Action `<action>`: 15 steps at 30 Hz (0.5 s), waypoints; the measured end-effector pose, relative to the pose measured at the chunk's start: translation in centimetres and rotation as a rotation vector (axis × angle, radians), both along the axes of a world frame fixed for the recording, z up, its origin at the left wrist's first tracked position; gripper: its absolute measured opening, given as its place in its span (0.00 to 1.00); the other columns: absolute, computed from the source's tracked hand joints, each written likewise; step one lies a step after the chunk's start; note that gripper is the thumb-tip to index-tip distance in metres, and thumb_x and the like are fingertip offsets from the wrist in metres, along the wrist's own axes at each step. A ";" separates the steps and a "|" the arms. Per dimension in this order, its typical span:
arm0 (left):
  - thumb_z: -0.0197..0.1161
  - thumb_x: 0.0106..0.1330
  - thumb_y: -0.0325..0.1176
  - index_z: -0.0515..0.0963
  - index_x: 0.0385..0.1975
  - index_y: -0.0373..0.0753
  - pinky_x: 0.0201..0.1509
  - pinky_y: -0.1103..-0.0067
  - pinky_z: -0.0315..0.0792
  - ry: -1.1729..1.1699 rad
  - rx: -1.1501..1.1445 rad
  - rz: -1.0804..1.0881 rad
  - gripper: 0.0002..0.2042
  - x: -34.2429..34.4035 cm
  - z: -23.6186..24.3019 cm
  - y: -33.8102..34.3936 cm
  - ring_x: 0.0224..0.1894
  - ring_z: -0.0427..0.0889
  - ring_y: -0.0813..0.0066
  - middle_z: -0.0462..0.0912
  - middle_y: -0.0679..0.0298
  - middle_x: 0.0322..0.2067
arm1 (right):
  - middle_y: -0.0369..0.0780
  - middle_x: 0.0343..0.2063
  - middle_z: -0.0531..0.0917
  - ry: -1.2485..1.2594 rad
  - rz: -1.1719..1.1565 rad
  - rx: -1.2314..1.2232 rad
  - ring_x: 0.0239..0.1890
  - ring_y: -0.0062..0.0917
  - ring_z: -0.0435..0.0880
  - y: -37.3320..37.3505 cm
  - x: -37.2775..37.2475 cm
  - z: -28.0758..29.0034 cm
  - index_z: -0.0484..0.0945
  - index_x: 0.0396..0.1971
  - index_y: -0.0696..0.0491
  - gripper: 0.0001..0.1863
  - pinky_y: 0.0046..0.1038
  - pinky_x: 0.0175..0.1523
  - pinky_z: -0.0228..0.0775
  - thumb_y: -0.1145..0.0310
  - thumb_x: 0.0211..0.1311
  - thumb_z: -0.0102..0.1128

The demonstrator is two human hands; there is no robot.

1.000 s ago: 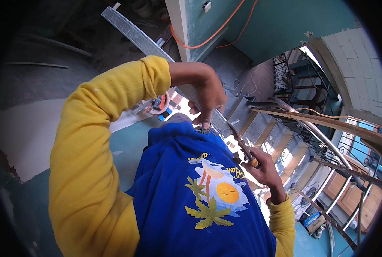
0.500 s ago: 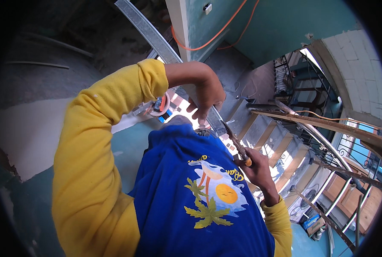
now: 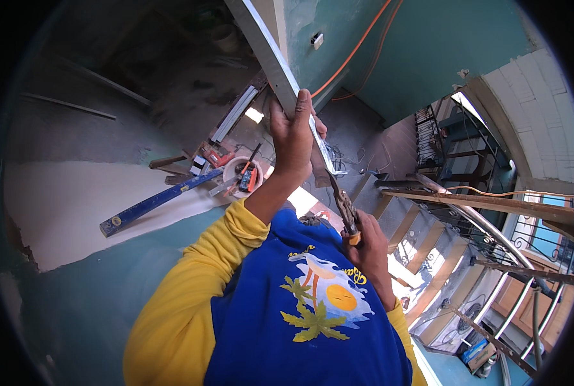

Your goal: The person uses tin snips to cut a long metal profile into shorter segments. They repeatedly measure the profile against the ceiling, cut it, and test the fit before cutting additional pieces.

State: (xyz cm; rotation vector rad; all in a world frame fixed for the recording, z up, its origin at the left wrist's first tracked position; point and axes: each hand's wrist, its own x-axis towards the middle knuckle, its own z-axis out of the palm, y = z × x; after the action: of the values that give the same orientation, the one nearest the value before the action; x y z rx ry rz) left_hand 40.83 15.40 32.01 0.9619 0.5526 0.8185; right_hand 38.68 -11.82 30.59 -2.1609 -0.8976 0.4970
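A galvanized metal channel (image 3: 264,48) rises diagonally from near the middle of the view toward the top edge. My left hand (image 3: 292,135) is wrapped round it, thumb uppermost. Lower right, my right hand (image 3: 367,244) is closed on metal snips with yellow on the handle (image 3: 346,212); their jaws are at the channel's lower end, though whether they bite it I cannot tell. My blue shirt front with a palm print lies just below both hands.
A blue level (image 3: 148,207) rests on a white board (image 3: 65,196) at left, beside a red tool (image 3: 217,158) and a tool-filled bucket (image 3: 255,161). Orange cord (image 3: 351,44) hangs on the wall. Stairs (image 3: 422,251) and railings (image 3: 518,302) are at right.
My left hand has moved up the channel, and its forearm has swung upright. The channel has shifted rightward and tilted more steeply. The snips have dropped slightly, uncovering the blue level at left.
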 end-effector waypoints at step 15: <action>0.50 0.80 0.65 0.60 0.77 0.46 0.18 0.84 0.65 -0.355 -0.173 -0.202 0.36 -0.2 1.5 3.3 0.17 0.66 0.83 0.64 0.70 0.27 | 0.42 0.54 0.83 0.554 0.143 0.039 0.58 0.28 0.80 -0.3 -0.4 2.7 0.75 0.68 0.58 0.31 0.31 0.67 0.68 0.69 0.66 0.73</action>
State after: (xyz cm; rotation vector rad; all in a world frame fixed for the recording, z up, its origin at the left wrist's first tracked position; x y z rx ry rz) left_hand 40.63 18.65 33.49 0.6799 0.2103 0.7253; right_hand 38.23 -12.13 33.28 -1.7855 -0.7372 1.0744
